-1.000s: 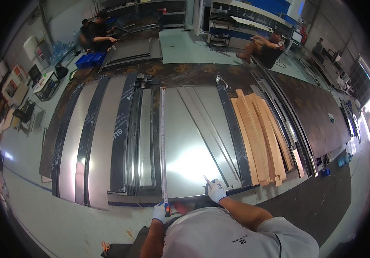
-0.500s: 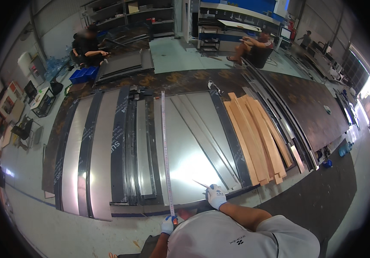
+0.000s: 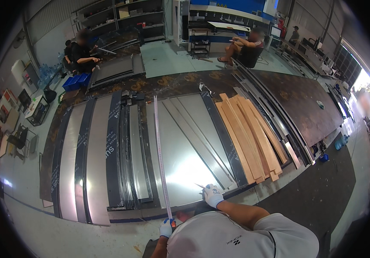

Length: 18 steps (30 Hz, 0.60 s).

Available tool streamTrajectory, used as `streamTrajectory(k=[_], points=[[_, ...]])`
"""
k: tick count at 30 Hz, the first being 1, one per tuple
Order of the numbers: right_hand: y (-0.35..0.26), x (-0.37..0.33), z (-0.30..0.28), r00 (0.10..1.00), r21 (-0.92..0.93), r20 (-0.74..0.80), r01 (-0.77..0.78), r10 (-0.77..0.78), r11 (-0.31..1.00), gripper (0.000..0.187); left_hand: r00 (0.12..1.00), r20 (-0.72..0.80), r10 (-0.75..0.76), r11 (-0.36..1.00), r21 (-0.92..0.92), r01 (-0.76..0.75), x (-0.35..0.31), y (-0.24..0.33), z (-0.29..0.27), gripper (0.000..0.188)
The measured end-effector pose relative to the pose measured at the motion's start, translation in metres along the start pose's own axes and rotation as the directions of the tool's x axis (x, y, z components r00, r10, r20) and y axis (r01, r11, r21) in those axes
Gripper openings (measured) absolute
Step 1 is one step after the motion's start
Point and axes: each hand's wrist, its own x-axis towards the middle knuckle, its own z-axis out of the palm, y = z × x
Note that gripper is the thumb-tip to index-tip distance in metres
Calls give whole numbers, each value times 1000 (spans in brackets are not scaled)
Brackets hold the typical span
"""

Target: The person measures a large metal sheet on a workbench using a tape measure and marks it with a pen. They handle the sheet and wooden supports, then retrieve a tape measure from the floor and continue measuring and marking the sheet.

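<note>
My left hand (image 3: 166, 228), in a white and blue glove, is closed around a tape measure (image 3: 173, 224) with an orange case at the near edge of the metal sheet. Its pulled-out blade (image 3: 161, 159) runs straight across a shiny metal sheet (image 3: 180, 150) toward the far side. My right hand (image 3: 213, 196), gloved alike, rests near the sheet's front edge. Between its fingers is a thin, pen-like stick (image 3: 199, 185), pointing left over the sheet; its exact kind is too small to tell. Two narrow metal strips (image 3: 200, 144) lie slantwise on the sheet.
Wooden boards (image 3: 249, 142) lie to the right, beside long dark metal profiles (image 3: 275, 107). Dark-edged metal panels (image 3: 94, 159) and stacked strips (image 3: 130, 159) lie left. Two people (image 3: 81, 53) work at the far left; another person (image 3: 247, 47) sits beyond the table.
The whole view has shifted slightly, so the table's things appear a little further left. Both hands keep their grips, and the tape blade stays stretched over the sheet.
</note>
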Motion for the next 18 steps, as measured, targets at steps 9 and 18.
streamTrajectory(k=[9, 18], points=[[-2, 1, -5, 997, 0, 68, -39, 39, 999, 22, 995, 60, -85, 996, -29, 87, -2, 2, -1, 23], [-5, 1, -13, 995, 26, 95, -46, 43, 999, 24, 878, 129, -460, 603, -681, 416, -2, 47, -8, 46]])
